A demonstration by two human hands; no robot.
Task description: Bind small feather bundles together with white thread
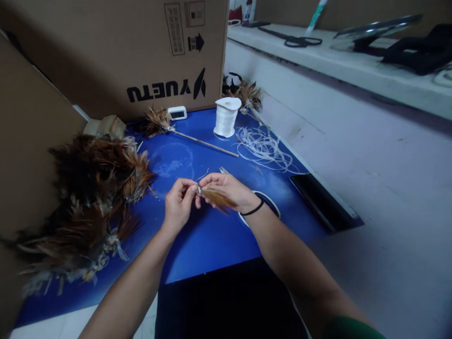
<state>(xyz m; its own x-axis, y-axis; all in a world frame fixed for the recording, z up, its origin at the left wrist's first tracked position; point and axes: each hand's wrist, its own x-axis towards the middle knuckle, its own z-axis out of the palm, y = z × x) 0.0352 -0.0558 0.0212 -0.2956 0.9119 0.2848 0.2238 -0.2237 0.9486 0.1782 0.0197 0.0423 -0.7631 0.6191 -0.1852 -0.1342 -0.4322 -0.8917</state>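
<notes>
Over the blue table (190,259), both my hands meet at a small bunch of brown feathers (219,198). My left hand (179,203) pinches its bound white end between thumb and fingers. The feathers lie across the palm side of my right hand (229,187), whose fingers are curled around the bunch near the binding. A thin strand sticks up by the fingertips. Just behind my right hand show the tips of scissors (223,170), the rest hidden. A round, white-rimmed object (271,202) lies partly under my right wrist.
Piles of brown and black feather bunches (102,165) lie at left. Behind are a feather-tipped stick (205,142), a small digital display (177,113), a white ribbon spool (227,117) and tangled clear strips (264,148). A dark tray (325,202) sits right; a cardboard box (116,47) stands behind.
</notes>
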